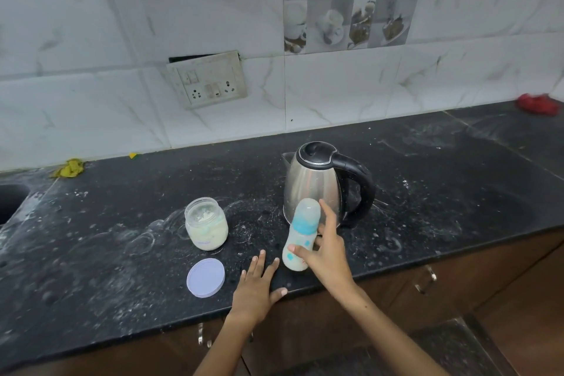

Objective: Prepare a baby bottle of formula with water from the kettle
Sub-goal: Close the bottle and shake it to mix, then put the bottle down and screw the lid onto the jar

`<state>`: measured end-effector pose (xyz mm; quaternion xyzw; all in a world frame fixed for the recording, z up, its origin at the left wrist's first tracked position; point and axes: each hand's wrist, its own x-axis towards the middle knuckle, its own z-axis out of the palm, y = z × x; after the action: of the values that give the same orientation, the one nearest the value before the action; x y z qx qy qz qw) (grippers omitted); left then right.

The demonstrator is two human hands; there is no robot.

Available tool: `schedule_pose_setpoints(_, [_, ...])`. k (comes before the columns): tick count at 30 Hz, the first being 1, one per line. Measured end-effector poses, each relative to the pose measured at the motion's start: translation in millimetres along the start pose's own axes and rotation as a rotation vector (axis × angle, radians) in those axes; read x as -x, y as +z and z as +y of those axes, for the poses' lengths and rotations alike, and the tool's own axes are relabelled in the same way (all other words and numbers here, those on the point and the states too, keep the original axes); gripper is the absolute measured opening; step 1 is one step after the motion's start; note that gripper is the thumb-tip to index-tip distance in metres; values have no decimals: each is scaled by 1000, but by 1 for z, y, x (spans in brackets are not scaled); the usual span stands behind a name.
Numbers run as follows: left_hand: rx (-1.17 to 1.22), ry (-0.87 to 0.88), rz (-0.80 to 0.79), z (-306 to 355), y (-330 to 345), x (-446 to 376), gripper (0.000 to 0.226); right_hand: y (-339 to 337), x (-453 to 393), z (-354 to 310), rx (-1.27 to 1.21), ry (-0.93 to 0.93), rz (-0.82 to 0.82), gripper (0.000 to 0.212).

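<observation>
Far left of both hands: sink [9, 201] edge, yellow rag [69, 168] at the wall. Socket plate [209, 79] on the tiles, hanging loose at its top.

Jar [206, 224] stands open, up and left of the left fingertips, well apart; pale powder inside, part full. Glass by the look, so rigid, breakable, some weight. Lid [205, 277] lies flat just left of the left hand, not touching.

Left hand [255, 288] flat on the counter [106, 253] edge, fingers spread and straight, thumb out right, holding nothing.

Bottle [300, 235] just right of the left fingertips, base on the counter, tilted slightly right at the top. Clear cap on, blue collar, milky fill low in the body. Right hand [328, 249] wraps it from the right: thumb across the front of the lower body, fingers closed round the far side, index raised along the cap. Light plastic, smooth, likely slick if wet; judged best held at the mid body, below the collar, as here. Cap probably pulls off if lifted by it.

Kettle [323, 183] right behind the right fingertips, lid down, handle right, spout left. Steel, heavy if filled, maybe hot; take by the handle only.

Red cloth [538, 104] far right.
</observation>
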<state>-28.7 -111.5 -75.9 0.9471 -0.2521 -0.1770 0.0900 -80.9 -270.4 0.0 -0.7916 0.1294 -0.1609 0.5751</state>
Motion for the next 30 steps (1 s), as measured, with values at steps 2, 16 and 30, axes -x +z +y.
schedule_pose_setpoints(2, [-8,0,-1,0,0,0,70,4,-4,11,97,-11,15,99])
schedule_pose_setpoints(16, [-3,-2,-5,1,-1,0,71,26,-2,64,151,-21,120,67])
schedule_pose_setpoints(30, [73,27,367,-15,-25,42,55,65,65,49,134,-146,203,43])
